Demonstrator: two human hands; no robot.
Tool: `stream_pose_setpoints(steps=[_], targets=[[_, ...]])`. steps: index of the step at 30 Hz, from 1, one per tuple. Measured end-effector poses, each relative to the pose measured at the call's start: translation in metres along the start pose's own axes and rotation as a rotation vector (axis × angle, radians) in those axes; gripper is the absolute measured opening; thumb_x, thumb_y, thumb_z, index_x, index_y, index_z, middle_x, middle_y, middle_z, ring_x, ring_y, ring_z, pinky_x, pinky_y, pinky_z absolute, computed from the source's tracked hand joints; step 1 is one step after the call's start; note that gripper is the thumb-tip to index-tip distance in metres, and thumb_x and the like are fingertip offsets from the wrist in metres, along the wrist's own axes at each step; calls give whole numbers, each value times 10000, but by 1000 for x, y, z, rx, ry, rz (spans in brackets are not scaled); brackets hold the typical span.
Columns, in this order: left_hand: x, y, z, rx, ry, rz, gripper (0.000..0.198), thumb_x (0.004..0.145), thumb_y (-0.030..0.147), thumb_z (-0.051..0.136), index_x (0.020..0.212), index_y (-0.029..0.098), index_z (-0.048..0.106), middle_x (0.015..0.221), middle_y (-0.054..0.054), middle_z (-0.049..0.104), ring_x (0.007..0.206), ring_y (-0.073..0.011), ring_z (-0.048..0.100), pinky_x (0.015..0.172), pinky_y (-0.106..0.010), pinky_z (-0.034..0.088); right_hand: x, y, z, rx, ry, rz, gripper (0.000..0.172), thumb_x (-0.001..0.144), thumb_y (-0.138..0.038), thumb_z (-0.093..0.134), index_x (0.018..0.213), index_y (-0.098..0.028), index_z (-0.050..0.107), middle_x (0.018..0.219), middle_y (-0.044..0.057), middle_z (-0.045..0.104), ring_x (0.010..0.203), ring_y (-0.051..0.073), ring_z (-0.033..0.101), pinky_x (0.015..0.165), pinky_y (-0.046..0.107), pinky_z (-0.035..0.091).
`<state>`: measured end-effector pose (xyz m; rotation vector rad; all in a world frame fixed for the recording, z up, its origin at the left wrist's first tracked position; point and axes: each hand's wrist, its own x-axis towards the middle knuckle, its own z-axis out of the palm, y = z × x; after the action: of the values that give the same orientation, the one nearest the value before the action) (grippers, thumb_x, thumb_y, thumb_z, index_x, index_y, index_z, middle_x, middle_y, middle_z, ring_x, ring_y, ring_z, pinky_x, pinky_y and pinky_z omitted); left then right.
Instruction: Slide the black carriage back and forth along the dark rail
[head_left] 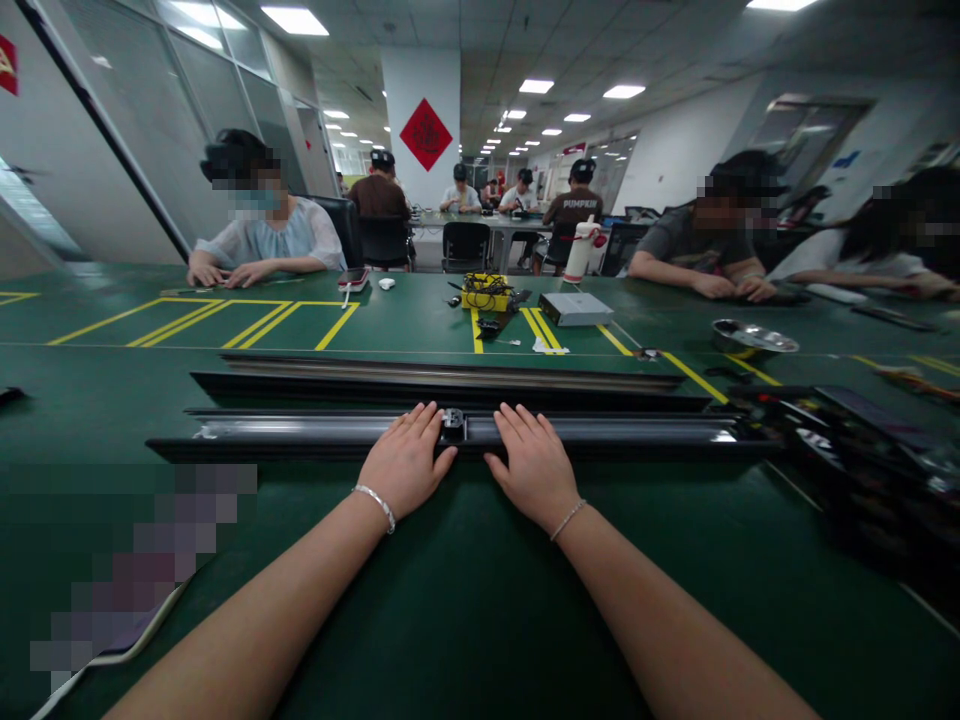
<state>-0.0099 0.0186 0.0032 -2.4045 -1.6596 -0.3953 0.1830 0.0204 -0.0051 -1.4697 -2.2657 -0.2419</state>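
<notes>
Basically, near rail (480, 432) lies lengthwise on the green surface (480, 580), w/ a small black block (453, 424) in its channel approx. mid-length. Left hand (405, 458) & right hand (531, 465) rest palm-down on the near rail, one each side of the block, thumbs out, fingers extended, not clamped on anything; prob. laid flat so the rail stays steady w/o the block being covered. Far rail (450, 385) lies just beyond the near rail, roughly parallel, prob. for easy reach. Yellow box (486, 298) & silver box (576, 308) sit well beyond the near rail, prob. to leave working room
</notes>
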Motion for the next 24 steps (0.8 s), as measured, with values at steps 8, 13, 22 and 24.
stream_pose_setpoints(steps=[8,13,22,24], targets=[[1,2,-1,-14,0,-15,602,819,495,357,1259,89,423,1351,-142,399,1256,-239,338,1040,-388,268,0,0,-1,4,-7,7,521,806,-367,453,1269,-129,424,1344,80,406,1239,231,332,1035,401,213],[0,2,-1,-13,-8,-24,629,803,521,367,1258,91,424,1354,-145,392,1255,-246,338,1034,-394,275,0,-1,-1,4,-9,7,521,805,-365,452,1270,-131,422,1345,80,405,1239,226,332,1035,399,215],[0,4,-1,-7,0,-34,624,797,524,374,1255,104,431,1353,-137,397,1253,-247,341,1035,-387,267,0,-1,0,4,-16,10,528,804,-368,449,1273,-129,417,1348,75,401,1245,228,321,1039,397,205],[0,5,-2,-3,-4,-40,626,795,526,374,1257,108,430,1355,-133,396,1253,-245,343,1035,-379,267,0,-1,0,4,-20,10,526,805,-367,446,1274,-130,417,1348,75,401,1243,229,325,1038,397,207]])
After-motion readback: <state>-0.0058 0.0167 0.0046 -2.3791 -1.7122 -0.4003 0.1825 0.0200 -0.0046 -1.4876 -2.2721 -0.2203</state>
